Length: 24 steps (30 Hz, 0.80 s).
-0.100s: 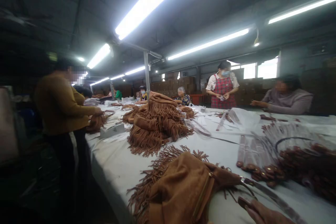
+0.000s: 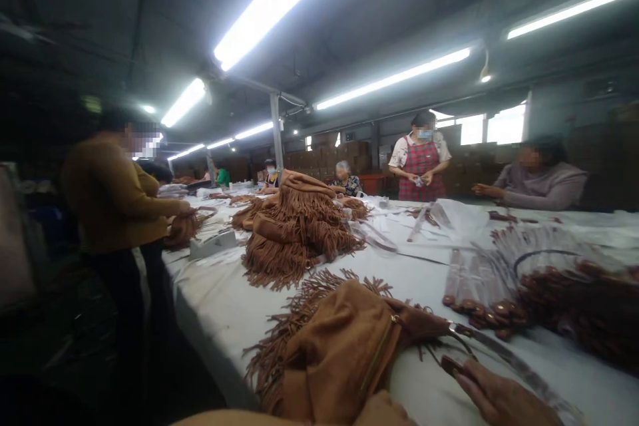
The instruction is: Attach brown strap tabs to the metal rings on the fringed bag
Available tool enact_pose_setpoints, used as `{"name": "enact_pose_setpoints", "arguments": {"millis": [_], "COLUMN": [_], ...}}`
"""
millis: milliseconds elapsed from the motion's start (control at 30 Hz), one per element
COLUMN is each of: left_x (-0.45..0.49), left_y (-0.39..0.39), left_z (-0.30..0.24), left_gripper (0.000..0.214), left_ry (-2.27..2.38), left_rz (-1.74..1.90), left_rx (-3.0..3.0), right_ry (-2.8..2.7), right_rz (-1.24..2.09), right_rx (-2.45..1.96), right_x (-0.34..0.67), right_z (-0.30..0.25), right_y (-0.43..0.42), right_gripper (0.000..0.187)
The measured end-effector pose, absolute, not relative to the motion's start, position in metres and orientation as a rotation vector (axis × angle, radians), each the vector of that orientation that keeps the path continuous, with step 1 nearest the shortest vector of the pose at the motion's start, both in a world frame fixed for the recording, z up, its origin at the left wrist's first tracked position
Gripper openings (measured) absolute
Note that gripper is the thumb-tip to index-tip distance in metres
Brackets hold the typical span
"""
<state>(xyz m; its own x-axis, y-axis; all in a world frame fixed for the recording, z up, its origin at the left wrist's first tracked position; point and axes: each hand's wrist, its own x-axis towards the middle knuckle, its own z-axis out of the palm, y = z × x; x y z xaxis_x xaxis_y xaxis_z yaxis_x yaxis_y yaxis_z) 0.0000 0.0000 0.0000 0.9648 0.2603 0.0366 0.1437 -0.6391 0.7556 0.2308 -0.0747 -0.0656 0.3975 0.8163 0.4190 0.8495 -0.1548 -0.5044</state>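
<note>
A brown suede bag [image 2: 332, 339] with long fringe and a gold zip lies on the white-covered table before me. From a metal ring at its right end runs a strap [image 2: 519, 363] in a clear wrap. My right hand [image 2: 499, 391] pinches a dark brown leather strap end [image 2: 452, 366] between thumb and fingers, just right of the bag. At the bottom edge, my left hand [image 2: 384, 411] is against the bag's lower side, mostly cut off by the frame. Its fingers are too hidden to show whether they grip.
A heap of fringed bags [image 2: 304, 233] stands behind this one. Wrapped straps with brown ends [image 2: 484, 293] lie in bundles at right, near a plastic bag [image 2: 462, 216]. A co-worker in yellow [image 2: 110, 193] stands at left; others are across the table [image 2: 210, 319].
My left hand and sleeve have come into view at the bottom edge. The whole view has shifted slightly; my right hand keeps its hold on the strap end.
</note>
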Motion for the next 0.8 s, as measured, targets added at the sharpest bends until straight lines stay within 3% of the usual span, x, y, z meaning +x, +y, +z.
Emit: {"name": "enact_pose_setpoints", "arguments": {"millis": [133,333,600,800], "left_x": [0.012,0.050,0.076,0.093], "left_y": [0.029,0.067,0.067,0.083], "left_z": [0.006,0.027,-0.028,-0.038], "left_gripper": [0.020,0.042,0.044,0.040], "left_ry": [0.314,0.137,0.085,0.113], "left_rz": [0.127,0.073,-0.024,-0.130], "left_rx": [2.014,1.645,1.258,1.160], "right_ry": [-1.406,-0.991,-0.906,-0.847], "right_rz": [0.182,0.457,0.615,0.750], "right_rx": [-1.894,-1.547,-1.387,-1.466], "right_x": [0.209,0.207,0.213,0.211], "right_z": [-0.034,-0.009,-0.006,-0.019], "right_y": [-0.082,-0.089,-0.094,-0.083], "right_gripper": [0.029,0.033,0.035,0.039]}}
